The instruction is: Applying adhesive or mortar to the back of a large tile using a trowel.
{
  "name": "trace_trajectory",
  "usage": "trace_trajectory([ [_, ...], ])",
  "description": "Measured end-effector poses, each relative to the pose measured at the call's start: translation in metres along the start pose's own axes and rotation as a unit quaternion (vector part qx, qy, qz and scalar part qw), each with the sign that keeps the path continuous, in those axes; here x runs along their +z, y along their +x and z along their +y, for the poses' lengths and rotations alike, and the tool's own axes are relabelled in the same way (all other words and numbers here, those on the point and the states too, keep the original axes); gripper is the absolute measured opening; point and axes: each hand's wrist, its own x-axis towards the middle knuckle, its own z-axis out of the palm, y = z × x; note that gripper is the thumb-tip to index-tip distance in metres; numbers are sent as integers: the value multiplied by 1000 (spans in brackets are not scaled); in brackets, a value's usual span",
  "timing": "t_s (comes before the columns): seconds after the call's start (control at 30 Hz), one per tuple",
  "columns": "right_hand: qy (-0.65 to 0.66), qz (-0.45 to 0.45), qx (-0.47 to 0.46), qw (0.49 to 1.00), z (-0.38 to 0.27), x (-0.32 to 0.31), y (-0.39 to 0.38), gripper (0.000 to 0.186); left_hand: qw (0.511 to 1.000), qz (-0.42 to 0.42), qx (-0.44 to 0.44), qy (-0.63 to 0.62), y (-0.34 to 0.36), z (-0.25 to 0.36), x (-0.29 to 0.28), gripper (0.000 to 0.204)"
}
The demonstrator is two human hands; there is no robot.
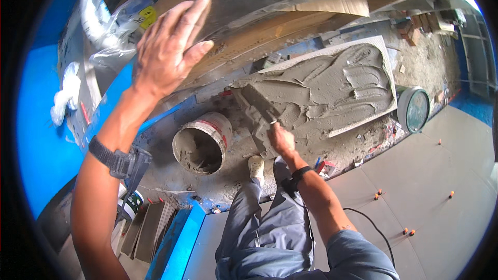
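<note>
My left hand [171,46] is raised at the upper left, fingers stretched out and touching one another, with no object visible in it. My right hand [281,137] grips the handle of a metal trowel [259,105], whose blade rests in grey mortar near the left end of a large pale tile slab [332,88]. The mortar on the slab is spread in uneven swirls and ridges. Just left of the trowel stands a white bucket [218,129] with grey mortar inside. Both wrists carry black straps. My feet are below the slab, beside the bucket.
A lidded tub [412,109] stands at the slab's right. A grey tiled floor [430,166] with orange spacers fills the lower right. Plastic bags [109,26] lie at upper left near blue panels [44,114]. Wooden boards [327,8] run along the top; stacked tiles [148,228] sit lower left.
</note>
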Motion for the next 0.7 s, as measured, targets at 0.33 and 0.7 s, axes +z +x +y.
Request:
trace_trajectory([
  [0.33,18,158,127,979,140,-151,30,37,999,-34,10,9,0,-1,-10,80],
  [0.7,-10,9,70,997,153,-152,-29,42,999,-50,-14,5,1,2,-11,82],
])
